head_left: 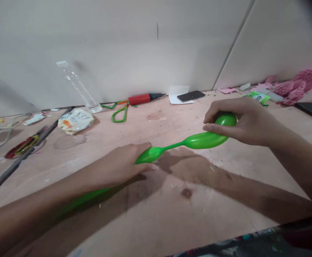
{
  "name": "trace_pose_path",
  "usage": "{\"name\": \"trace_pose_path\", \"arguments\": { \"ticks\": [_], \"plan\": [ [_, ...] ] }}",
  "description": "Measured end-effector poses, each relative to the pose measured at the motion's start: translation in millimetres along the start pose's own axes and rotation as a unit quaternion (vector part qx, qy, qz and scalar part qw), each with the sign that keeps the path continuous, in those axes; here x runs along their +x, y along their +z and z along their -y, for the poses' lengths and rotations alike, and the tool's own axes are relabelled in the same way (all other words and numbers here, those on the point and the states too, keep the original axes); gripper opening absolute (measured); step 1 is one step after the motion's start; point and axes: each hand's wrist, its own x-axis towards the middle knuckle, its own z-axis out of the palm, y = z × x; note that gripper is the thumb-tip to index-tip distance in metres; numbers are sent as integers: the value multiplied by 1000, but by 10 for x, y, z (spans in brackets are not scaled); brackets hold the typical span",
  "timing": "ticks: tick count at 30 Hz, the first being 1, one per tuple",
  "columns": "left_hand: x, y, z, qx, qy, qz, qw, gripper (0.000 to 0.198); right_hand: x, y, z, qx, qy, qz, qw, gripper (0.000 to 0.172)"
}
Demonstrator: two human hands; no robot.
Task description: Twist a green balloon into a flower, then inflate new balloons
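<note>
Green balloon, long and thin, stretches just above the middle of the counter, pinched to a narrow neck between two bulges. The left hand closes over the nearer bulge, its fingers wrapped and pressed onto the rubber, low against the counter. The right hand holds the farther bulge a little higher, toward the right edge, with its fingers curled and pinching the rounded end. By the look of it, the thin neck is the weak point: a firm, even grip on both bulges and a steady pull along the balloon's length would suit this hold, with nails off the skin. Along the back edge stand a clear plastic bottle, a red hand pump and a phone; pink paper scraps crowd the back right corner. The balloon's tail runs under the left forearm as a green blur, its end out of view. The right palm hides the other tip. The counter's near edge is cut off by a dark shape that cannot be made out.
</note>
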Motion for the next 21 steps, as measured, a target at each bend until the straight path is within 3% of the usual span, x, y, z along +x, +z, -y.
{"name": "trace_pose_path", "arguments": {
  "ticks": [2,5,8,10,12,14,17,19,21],
  "plan": [
    [-85,2,94,51,-7,-52,997,31,2,16,1,17,-2,13,1000,21],
    [-191,61,216,185,52,-130,973,24,-10,176,50,31,-6,100,994,21],
    [-254,168,315,280,149,-146,937,23,-46,382,150,-32,-21,195,980,22],
    [-266,241,387,323,171,-152,918,20,-80,483,217,-92,-53,239,965,31],
    [-262,296,480,352,155,-180,905,15,-112,541,253,-151,-65,263,951,28],
    [-251,326,595,347,106,-226,904,13,-134,565,246,-213,-43,265,939,11],
    [-245,357,771,306,16,-260,916,30,-143,584,181,-303,10,247,920,18],
    [-248,390,856,305,16,-251,918,31,-143,612,135,-339,25,242,909,22],
    [-248,429,908,322,57,-256,910,31,-148,652,98,-350,35,239,905,21]
  ]
}}
